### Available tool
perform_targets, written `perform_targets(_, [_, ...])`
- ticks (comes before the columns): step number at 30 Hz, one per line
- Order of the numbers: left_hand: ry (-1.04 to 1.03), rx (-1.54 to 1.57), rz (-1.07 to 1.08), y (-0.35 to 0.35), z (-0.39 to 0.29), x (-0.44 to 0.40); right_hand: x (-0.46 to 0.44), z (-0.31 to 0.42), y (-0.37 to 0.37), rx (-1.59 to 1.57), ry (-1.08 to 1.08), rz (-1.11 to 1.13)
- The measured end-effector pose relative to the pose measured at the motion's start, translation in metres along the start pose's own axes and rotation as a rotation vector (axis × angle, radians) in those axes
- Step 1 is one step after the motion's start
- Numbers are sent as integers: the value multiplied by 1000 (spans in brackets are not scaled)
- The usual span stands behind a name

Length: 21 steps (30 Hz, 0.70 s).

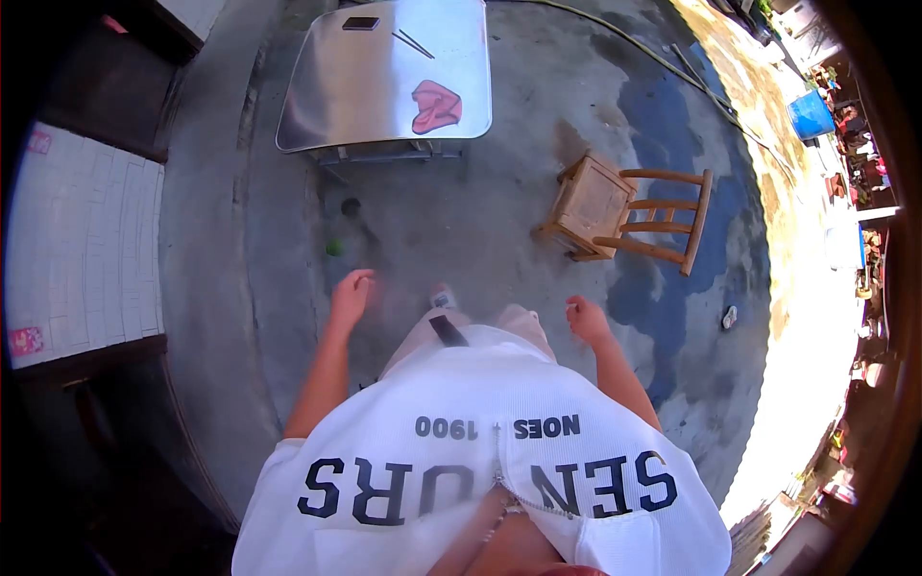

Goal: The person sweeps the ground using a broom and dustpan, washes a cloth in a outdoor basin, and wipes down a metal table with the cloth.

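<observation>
My left hand (352, 296) hangs beside my body with its fingers loosely curled, and I see nothing in it. On the other side my right hand (586, 319) is also curled and shows no object. Ahead stands a shiny metal-topped table (355, 91), out of reach of both hands. A crumpled pink cloth (437, 106) lies near its front right corner. Farther back are a pair of thin dark sticks (413, 44) and a flat dark rectangular object (361, 23) that may be a phone.
A wooden chair (588, 204) stands ahead on the right, near wet patches of concrete. A hose (663, 65) runs behind it. A small green thing (333, 248) lies before my left hand. A blue bucket (810, 115) is far right; a white wall (91, 240) is left.
</observation>
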<state>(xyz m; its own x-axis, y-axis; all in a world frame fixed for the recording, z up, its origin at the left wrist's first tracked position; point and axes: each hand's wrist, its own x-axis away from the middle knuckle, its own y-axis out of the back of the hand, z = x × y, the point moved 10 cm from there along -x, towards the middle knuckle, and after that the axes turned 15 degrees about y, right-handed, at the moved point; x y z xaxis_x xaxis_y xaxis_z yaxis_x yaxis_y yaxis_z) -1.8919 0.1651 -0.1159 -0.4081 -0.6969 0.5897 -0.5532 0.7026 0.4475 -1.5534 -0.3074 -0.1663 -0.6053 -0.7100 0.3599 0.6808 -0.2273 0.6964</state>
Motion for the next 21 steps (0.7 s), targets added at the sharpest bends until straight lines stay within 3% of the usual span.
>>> perform_targets(3, [-64,-10,62,-10,-65,-53,-25,9,33,-16,24,-126])
perform_targets(8, [5,-58,185,-48,-142,-101,-30,13,99,-28,-269,-155])
perform_targets(14, [107,-68,240,-78,-144,-162,-64,-137,112,11,-431,-128])
perform_targets(18, [194,-251,262,-113,-181,-192,-119,-202,88,-241,-471,-163])
perform_targets(21, [-48,-485,231,-159,-227,-249,-177,-181,91,-336,-452,-170])
